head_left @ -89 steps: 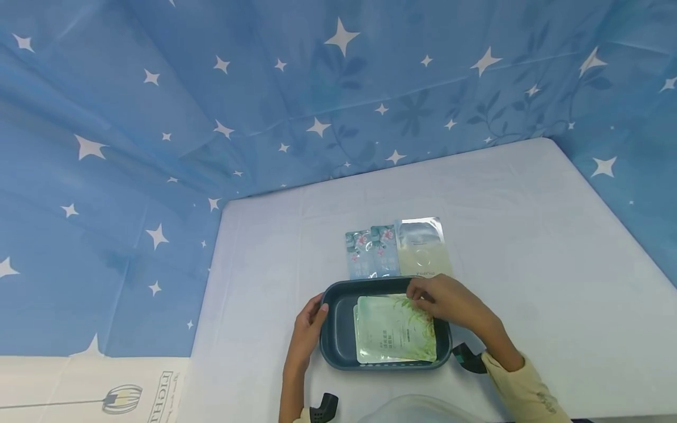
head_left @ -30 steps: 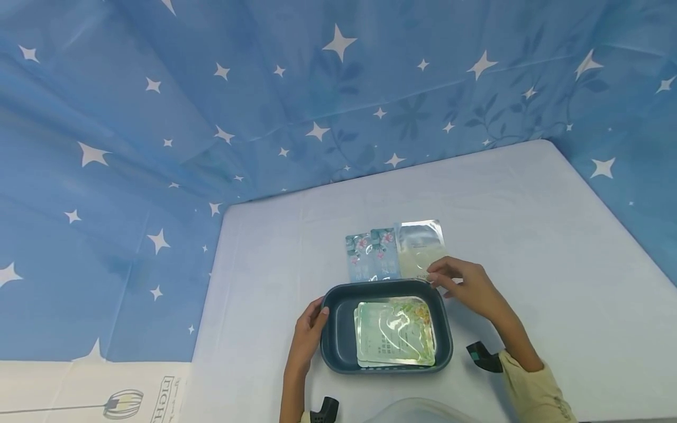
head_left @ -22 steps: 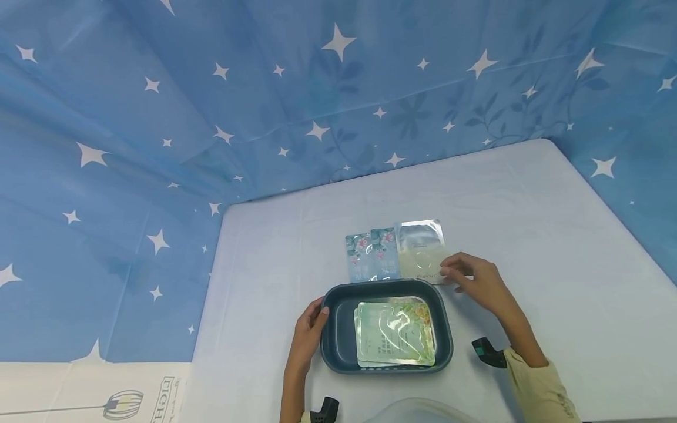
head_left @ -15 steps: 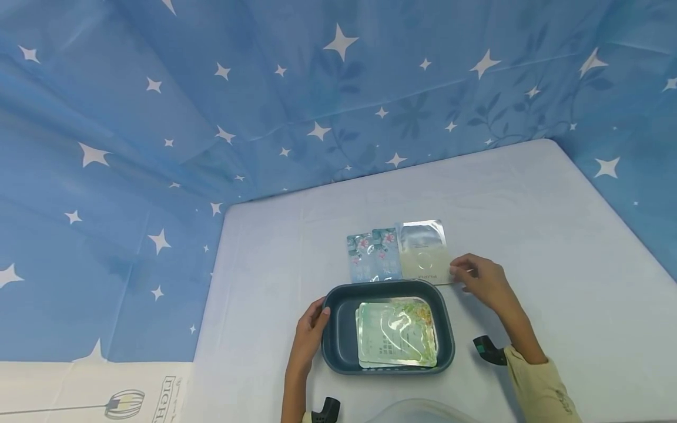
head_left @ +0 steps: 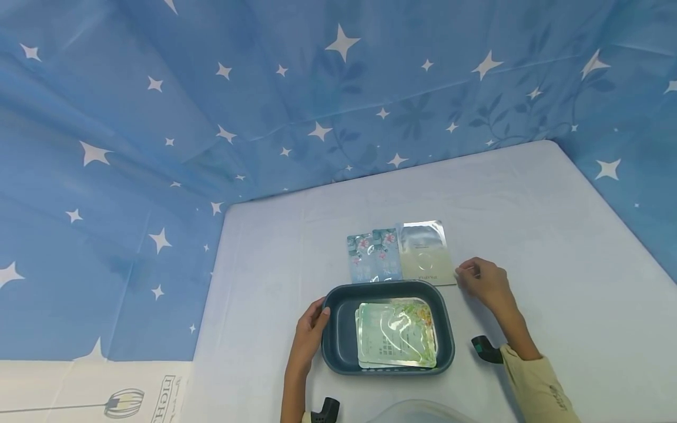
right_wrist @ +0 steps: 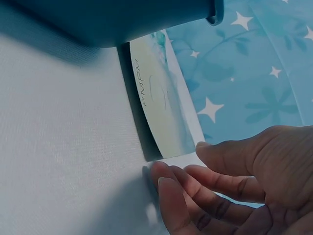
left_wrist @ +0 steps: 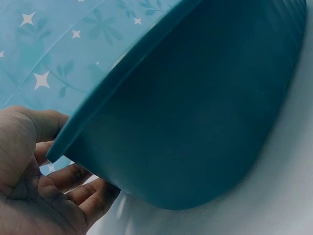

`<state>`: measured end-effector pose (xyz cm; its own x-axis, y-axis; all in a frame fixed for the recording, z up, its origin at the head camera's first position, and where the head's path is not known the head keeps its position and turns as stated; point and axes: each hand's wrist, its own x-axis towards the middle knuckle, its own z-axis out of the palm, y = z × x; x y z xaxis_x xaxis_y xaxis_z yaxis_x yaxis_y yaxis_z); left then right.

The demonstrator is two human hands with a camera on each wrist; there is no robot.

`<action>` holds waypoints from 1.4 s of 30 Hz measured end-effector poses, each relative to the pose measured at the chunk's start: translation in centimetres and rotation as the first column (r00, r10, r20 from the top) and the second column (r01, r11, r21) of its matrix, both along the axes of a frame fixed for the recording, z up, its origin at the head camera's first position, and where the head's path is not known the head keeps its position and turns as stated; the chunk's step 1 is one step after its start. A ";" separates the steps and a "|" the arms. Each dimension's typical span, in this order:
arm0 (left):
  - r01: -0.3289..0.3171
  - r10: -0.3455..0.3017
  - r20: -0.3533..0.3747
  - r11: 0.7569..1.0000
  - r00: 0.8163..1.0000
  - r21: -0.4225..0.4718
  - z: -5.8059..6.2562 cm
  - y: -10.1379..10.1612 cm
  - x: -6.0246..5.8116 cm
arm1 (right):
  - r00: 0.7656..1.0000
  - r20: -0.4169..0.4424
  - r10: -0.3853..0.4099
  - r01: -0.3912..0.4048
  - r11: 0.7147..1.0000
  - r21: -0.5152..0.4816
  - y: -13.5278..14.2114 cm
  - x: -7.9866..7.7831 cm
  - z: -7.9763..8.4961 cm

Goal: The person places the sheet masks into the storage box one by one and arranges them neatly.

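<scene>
My left hand (head_left: 309, 329) grips the left end of a dark blue-green plastic basin (head_left: 338, 283), thumb over the rim and fingers against the outer wall (left_wrist: 171, 137). Inside the basin lie green sheet mask packets (head_left: 394, 335), stacked slightly askew. My right hand (head_left: 483, 285) is at the near right corner of a silver and cream sheet mask packet (head_left: 425, 252), its fingers bent and the thumb apart, holding nothing. In the right wrist view the fingertips are right by that corner of the packet (right_wrist: 161, 107), which is lettered PMPM and looks slightly bowed.
Two blue floral packets (head_left: 362, 258) overlap left of the silver one, just behind the basin. A white cloth (head_left: 555, 264) covers the table. A starry blue curtain (head_left: 264, 106) hangs along the back and sides. A pale translucent rounded object (head_left: 420, 411) shows at the near edge.
My right hand has let go of the green packet in the basin and moved right, passing along the silver packet's near edge to its corner. The left hand keeps its hold on the basin.
</scene>
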<state>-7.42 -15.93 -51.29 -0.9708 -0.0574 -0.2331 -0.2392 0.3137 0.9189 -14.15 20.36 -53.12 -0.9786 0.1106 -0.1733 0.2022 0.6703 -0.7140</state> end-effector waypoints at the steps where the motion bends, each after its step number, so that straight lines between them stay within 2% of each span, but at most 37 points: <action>1: -0.001 0.001 0.000 1.000 1.000 -0.003 -0.1 0.0 0.0 | 1.000 0.007 -0.003 0.003 1.000 -0.002 0.0 -0.1 -0.1; 5: 0.000 0.000 0.000 1.000 1.000 -0.002 -0.2 0.0 0.0 | 1.000 0.024 -0.012 0.012 1.000 0.004 0.0 -0.4 -0.4; 12: 0.017 -0.017 0.013 1.000 1.000 0.012 0.6 -0.1 0.0 | 0.998 0.068 -0.012 0.010 0.999 0.033 0.0 -0.7 -0.8; 14: 0.020 -0.020 0.015 1.000 1.000 0.011 0.5 -0.1 -0.1 | 0.996 0.084 -0.008 0.005 0.999 0.035 0.1 -0.8 -0.8; 22: 0.019 -0.020 0.014 1.000 1.000 0.013 -2.7 -1.0 -0.6 | 0.987 0.161 0.017 -0.029 0.997 0.078 -0.1 -0.9 -0.4; 26: 0.025 -0.025 0.007 0.999 1.000 0.031 -3.1 -1.3 -0.8 | 0.983 0.185 0.020 -0.043 0.992 0.116 -0.3 -1.3 -0.3; 33: 0.019 -0.020 0.008 1.000 1.000 0.022 -2.8 -1.2 -0.9 | 0.981 0.194 0.016 -0.043 0.990 0.136 -0.7 -1.7 -0.6; 38: 0.014 -0.015 0.017 1.000 1.000 0.013 -0.6 -0.5 -0.4 | 0.980 0.199 -0.009 -0.020 0.990 0.143 -1.0 -1.7 -0.8; 42: 0.021 -0.021 0.011 0.999 1.000 0.026 -1.7 -0.9 -0.5 | 0.981 0.194 -0.023 -0.007 0.989 0.151 -1.2 -1.6 -0.9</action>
<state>-7.96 -16.81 -53.02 -0.9690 -0.0311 -0.2452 -0.2433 0.2948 0.9241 -15.71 19.17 -54.03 -0.9266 0.1572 -0.3416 0.3332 0.7646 -0.5517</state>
